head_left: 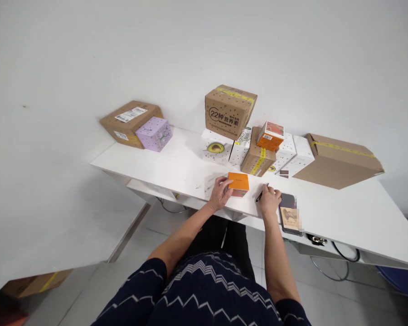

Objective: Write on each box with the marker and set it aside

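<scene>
Head cam, looking down over the white table [177, 158]. Left hand [220, 192] is on the small orange box [238, 183], fingers wrapped round its left end, holding it flat on the tabletop near the front edge, just ahead of the person. Right hand [269, 200] sits just right of that box, fingers pinched narrow round a black pen [261, 194], tip angled up & left toward the box; can't tell if the tip touches the table. Phone [289, 213] lies face up right beside the right hand, screen blurred.

Behind the hands, a cluster of pkgs: big brown carton w/ printed text [228, 111] stacked on a white avocado-print box [217, 147], more white dotted boxes [287, 154] alongside, a brown box w/ yellow tape [257, 158] leaning among them, and an orange carton [270, 135] perched on top of that. Far right, a large flat brown carton [340, 160], well apart from the hands. Far left corner: brown labelled box [129, 121] w/ a lilac box [154, 133] touching its front. Cables hang under the table edge, right side.
</scene>
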